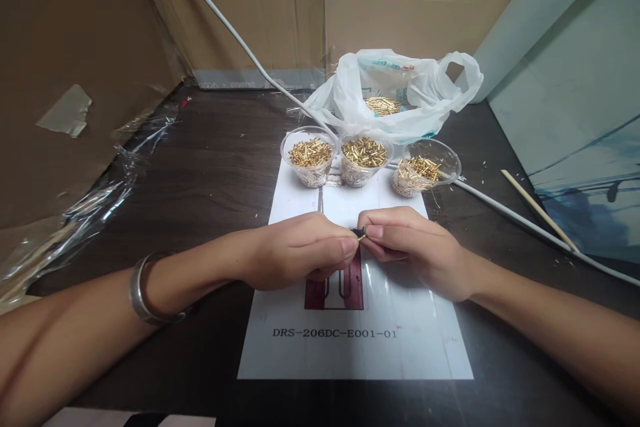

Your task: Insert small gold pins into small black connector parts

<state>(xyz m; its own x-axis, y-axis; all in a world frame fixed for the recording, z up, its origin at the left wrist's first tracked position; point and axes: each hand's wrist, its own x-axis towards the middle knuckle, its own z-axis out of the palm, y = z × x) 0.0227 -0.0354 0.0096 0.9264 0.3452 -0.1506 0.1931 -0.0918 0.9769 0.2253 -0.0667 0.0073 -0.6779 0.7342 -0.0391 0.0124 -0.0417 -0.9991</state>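
Far to the left of the left grip point(295, 250), a cardboard panel point(65, 33) is stood on the tabletop point(215, 147), and clear film point(125, 180) is gathered along its base. A metal bangle point(137, 290) is worn on the forearm, behind the left grip. The left grip is closed, its thumb pressed toward the fingers, and is clamped on a small black part point(357, 232). The part is held between the fingertips of both hands, above a printed sheet point(350, 353) marked DRS-206DC-E001-01. A gold pin point(363, 238) is located directly at the part; whether it is inserted cannot be determined.

Beyond the left grip, a left cup point(296, 172) is filled with gold pins point(310, 152). Beyond the point where the hands meet, a middle cup point(385, 170) is filled likewise; behind it, a white plastic bag point(345, 97) is placed open, with more pins contained inside.

The right grip point(420, 240) is also closed, pinched on the opposite end of the part. Beyond it, a right cup point(450, 163) is partly filled. Farther right, a white cable point(520, 223) is laid across the tabletop, met by a wooden stick point(540, 210).
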